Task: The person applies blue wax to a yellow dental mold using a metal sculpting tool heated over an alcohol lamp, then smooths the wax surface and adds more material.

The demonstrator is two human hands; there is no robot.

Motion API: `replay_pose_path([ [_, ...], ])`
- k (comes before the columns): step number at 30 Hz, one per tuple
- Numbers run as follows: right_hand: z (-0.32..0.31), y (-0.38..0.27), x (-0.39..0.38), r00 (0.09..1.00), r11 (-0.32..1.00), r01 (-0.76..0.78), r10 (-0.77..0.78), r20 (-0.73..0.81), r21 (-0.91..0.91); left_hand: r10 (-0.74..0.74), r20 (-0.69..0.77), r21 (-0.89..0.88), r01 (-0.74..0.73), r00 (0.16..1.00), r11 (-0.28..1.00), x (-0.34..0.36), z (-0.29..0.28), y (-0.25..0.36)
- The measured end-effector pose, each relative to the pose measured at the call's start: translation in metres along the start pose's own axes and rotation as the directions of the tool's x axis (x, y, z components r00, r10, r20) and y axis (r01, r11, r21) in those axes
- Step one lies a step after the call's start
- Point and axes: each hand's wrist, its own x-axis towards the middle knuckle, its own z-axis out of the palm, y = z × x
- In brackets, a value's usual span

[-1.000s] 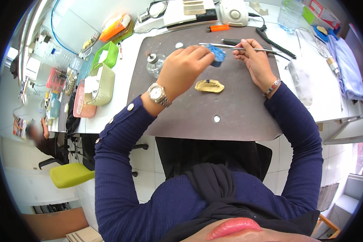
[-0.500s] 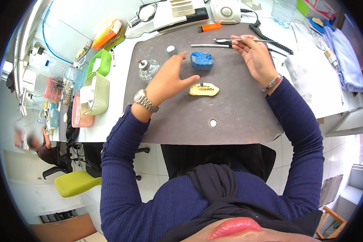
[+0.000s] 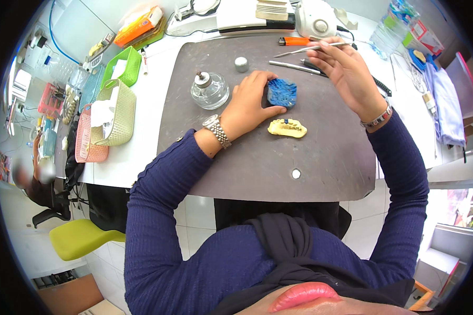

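My left hand (image 3: 249, 100) rests on the grey mat (image 3: 236, 168), fingers curved around the left side of a blue block with a rough top (image 3: 284, 93). My right hand (image 3: 347, 73) is raised at upper right, holding a thin metal instrument (image 3: 294, 51) between thumb and fingers. Below the block lies a pale yellow dental cast (image 3: 286, 132) with a small blue piece on it. A glass spirit burner (image 3: 209, 95) stands left of my left hand, a silver cap (image 3: 241, 64) behind it. Another slim metal tool (image 3: 291, 67) lies behind the block.
Plastic baskets (image 3: 115, 115) stand on the white desk at left. An orange lighter (image 3: 293, 41), white devices (image 3: 315, 21) and a cable line the back. A water bottle (image 3: 389, 34) and blue cloth (image 3: 444, 105) are at right. Another person (image 3: 39, 186) sits far left.
My left hand first released the blue block onto the mat, then moved right and now lies around it. My right hand rose slightly with the instrument, its fingers remaining around it.
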Motion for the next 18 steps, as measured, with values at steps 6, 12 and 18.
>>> replay_pose_path([
  [6,0.066,0.038,0.042,0.995,0.989,-0.065,0.054,0.087,0.136,-0.037,-0.007,-0.003,0.037,0.999,0.999,-0.004,0.001,-0.004],
  [12,0.083,0.061,0.049,0.993,0.993,-0.08,0.073,0.093,0.084,-0.044,0.016,0.052,0.043,0.999,0.998,-0.004,0.008,-0.009],
  [18,0.083,0.06,0.049,0.99,0.991,-0.118,0.112,0.086,0.062,-0.074,0.098,0.055,0.069,0.992,0.996,-0.002,0.007,-0.009],
])
